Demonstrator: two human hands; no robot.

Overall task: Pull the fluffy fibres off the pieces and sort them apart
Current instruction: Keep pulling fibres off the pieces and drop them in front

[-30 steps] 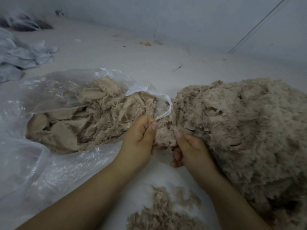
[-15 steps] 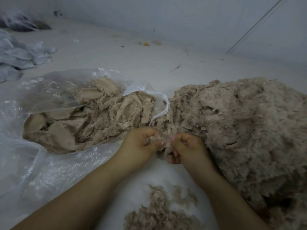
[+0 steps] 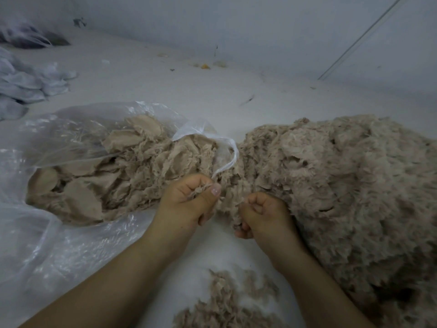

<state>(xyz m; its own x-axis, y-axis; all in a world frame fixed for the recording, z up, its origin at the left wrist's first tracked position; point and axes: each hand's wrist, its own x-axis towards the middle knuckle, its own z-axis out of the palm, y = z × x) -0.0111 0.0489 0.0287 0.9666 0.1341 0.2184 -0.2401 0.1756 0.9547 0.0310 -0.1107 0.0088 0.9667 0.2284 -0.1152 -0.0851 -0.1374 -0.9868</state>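
We see a clear bag (image 3: pixel 71 138) lying open on the left, holding beige pieces (image 3: pixel 113 176), while a big fluffy pile (image 3: pixel 343 185) lies on the right and loose fibres (image 3: pixel 231 301) sit near the bottom edge. Between bag and pile, our left hand (image 3: pixel 189 202) pinches a tuft (image 3: pixel 201 188) under the thumb, and our right hand (image 3: pixel 262 211) curls round a piece (image 3: pixel 228 204). We cannot tell how the right fingertips lie, and the pile is cut off at right.
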